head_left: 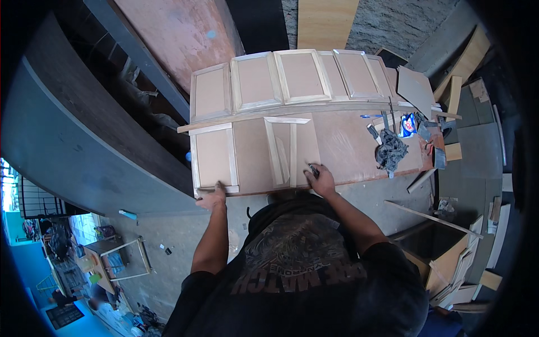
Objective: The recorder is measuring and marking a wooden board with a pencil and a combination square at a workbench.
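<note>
My left hand [211, 197] is at the workbench's near edge, its fingers closed on the lower corner of a small framed panel [213, 154]. That panel has pale wooden strips along its sides and bottom. A small dark pen-like tool [313, 167] is in my right hand [323, 182], which rests by the same edge. Just left of that hand lies a second panel [307, 146], partly framed, with a pale strip [293, 154] running lengthwise over it and a shorter strip [287, 120] across its far end.
Several framed panels [303, 76] line the bench's [345, 143] far side behind a long wooden strip [252, 115]. To the right are a crumpled dark cloth [391, 150] and a blue-and-white packet [409, 124]. A large curved grey board [106, 151] stands left; wood offcuts [457, 269] lean at lower right.
</note>
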`<state>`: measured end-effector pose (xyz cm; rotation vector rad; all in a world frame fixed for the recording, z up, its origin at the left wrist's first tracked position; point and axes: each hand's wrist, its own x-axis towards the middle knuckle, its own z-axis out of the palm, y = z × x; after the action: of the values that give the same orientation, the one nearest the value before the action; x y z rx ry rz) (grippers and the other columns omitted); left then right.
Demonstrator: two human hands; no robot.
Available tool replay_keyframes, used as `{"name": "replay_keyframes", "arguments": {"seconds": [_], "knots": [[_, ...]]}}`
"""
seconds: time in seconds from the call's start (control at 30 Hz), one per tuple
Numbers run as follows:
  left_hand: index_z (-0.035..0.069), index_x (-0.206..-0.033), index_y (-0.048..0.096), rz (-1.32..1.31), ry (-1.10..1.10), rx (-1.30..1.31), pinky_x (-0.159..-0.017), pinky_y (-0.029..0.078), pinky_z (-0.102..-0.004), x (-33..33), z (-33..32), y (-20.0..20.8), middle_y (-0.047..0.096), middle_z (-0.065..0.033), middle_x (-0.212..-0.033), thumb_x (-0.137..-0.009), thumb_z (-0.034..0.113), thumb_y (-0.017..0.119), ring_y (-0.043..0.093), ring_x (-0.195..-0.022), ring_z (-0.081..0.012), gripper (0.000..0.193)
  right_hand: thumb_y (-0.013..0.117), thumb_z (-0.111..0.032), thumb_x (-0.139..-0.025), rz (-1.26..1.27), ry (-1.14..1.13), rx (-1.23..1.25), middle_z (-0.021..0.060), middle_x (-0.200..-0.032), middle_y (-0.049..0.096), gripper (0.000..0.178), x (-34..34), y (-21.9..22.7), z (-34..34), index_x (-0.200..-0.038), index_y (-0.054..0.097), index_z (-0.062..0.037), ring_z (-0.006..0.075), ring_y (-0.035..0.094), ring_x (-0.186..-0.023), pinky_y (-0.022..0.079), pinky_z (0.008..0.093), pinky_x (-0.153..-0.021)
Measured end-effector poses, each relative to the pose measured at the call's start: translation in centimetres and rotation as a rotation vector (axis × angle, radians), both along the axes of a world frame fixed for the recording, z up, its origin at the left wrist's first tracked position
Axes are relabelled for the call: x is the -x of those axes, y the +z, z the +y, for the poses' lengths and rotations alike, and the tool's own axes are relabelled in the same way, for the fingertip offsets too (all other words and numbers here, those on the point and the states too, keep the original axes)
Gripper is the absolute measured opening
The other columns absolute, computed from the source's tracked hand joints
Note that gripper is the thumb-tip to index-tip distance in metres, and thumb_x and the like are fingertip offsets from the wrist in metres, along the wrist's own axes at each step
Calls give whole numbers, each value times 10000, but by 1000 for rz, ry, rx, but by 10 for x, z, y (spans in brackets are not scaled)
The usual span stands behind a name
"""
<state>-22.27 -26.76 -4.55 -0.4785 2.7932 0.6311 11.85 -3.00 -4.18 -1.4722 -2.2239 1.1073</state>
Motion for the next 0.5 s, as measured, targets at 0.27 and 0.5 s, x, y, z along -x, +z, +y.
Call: {"name": "replay_keyframes", "arguments": {"seconds": [0.27,0.5], "knots": [[229,-1753,189,-102,4,-226,-1155,521,-499,1,-3,-7,294,-353,-1618,-876,286,923,558,-1383,-496,1145,806,-359,-967,-9,-19,-51,213,-1068,707,414,-5,-1,-34,-1202,754,-22,408,706,-1022,557,476,-907],[124,-1738,211,-46,32,-342,-1137,521,-519,-17,-5,-3,362,-347,-1550,-869,303,920,568,-1339,-503,1136,799,-367,-954,-62,-142,-50,201,-1173,701,380,1,2,-33,-1207,761,-86,428,688,-1123,549,520,-986]]}}
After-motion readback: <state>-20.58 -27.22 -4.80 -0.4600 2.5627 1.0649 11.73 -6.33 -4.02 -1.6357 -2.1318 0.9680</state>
